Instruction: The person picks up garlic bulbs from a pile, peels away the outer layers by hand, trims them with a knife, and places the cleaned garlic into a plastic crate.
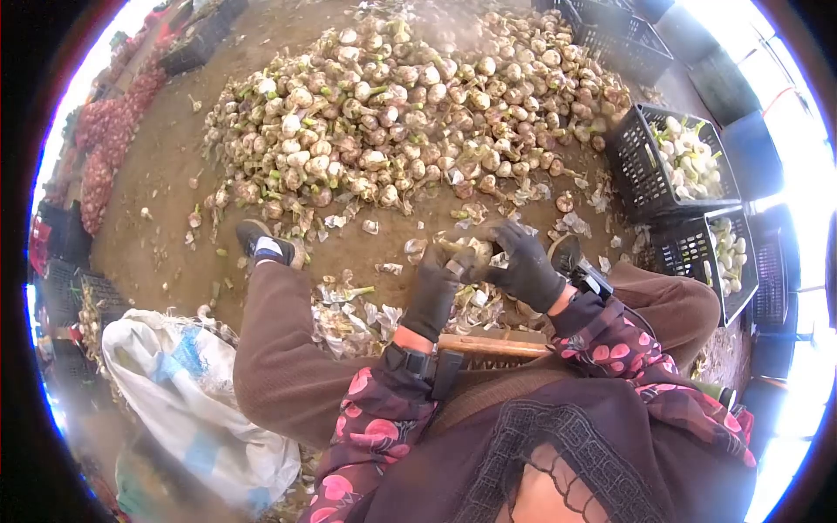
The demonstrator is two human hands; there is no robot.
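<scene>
Head view — gloved left hand (pixel 433 288) and right hand (pixel 524 266) both grip one garlic bulb (pixel 477 253) together

Strong daylight floods in from about two to four o'clock, blowing the right rim out to white glare. The garlic heap (pixel 410 113) at twelve o'clock is evenly lit and fairly sharp. Fisheye distortion bends the edges; a black vignette rings the view, with hazy blur around seven o'clock.
</scene>
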